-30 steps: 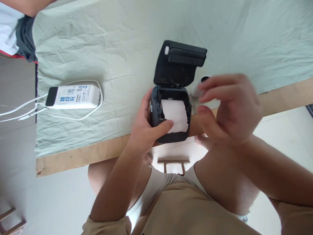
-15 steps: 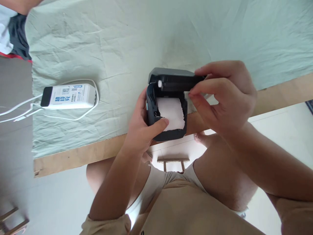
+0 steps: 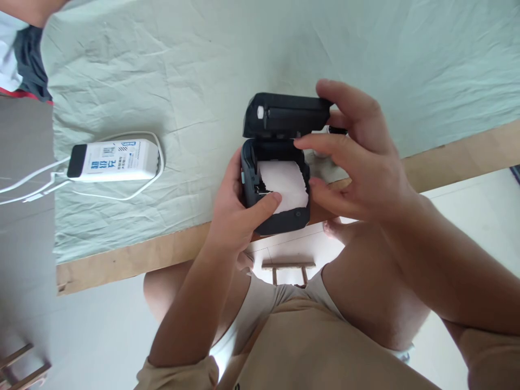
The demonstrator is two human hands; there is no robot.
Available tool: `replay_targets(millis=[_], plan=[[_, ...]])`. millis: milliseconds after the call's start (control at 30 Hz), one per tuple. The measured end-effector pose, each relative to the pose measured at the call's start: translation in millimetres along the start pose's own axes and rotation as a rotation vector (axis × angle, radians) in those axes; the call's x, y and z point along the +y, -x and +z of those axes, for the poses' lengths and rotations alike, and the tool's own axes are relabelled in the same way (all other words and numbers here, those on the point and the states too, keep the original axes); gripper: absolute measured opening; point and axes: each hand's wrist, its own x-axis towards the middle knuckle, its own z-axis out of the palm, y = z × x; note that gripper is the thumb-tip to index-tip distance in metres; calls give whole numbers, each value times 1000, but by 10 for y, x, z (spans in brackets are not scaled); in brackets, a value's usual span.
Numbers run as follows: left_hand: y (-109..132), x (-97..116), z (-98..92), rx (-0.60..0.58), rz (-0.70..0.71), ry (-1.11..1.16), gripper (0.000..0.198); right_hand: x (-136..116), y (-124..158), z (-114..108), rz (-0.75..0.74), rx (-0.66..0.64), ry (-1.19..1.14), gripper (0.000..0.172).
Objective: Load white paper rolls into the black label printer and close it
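Note:
A small black label printer (image 3: pixel 280 219) sits at the near edge of the table with its lid (image 3: pixel 286 115) partly raised. White paper (image 3: pixel 284 185) with a torn edge lies over its open bay. My left hand (image 3: pixel 235 216) grips the printer's left side, thumb pressing the paper down. My right hand (image 3: pixel 357 157) is spread around the lid, fingertips on its right end and front edge, thumb near the printer's right side. A small white roll (image 3: pixel 337 130) peeks out behind my right fingers.
A white power bank (image 3: pixel 114 160) with white cables (image 3: pixel 32 184) lies to the left on the pale green cloth (image 3: pixel 162 70). The wooden table edge (image 3: pixel 122 257) runs across the front. Dark and white fabric (image 3: pixel 24 59) sits at the far left corner. My knees are below.
My right hand went from hovering beside the fully open lid to taking hold of it and swinging it down. The lid now stands slightly higher than half a second ago. My left hand stayed put.

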Motion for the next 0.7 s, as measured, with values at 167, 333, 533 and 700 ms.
replay_targets(millis=[167, 333, 533, 700], plan=[[1, -6, -5, -16, 14, 5, 60, 129, -20, -39, -175, 41, -56, 31], [2, -25, -31, -19, 22, -8, 57, 130, -38, -16, -173, 57, -65, 15], [-75, -92, -102, -59, 61, -3, 59, 71, -36, -27, -138, 48, -42, 16], [-90, -93, -90, -39, 44, 9, 48, 45, -43, -5, -132, 56, -47, 16]])
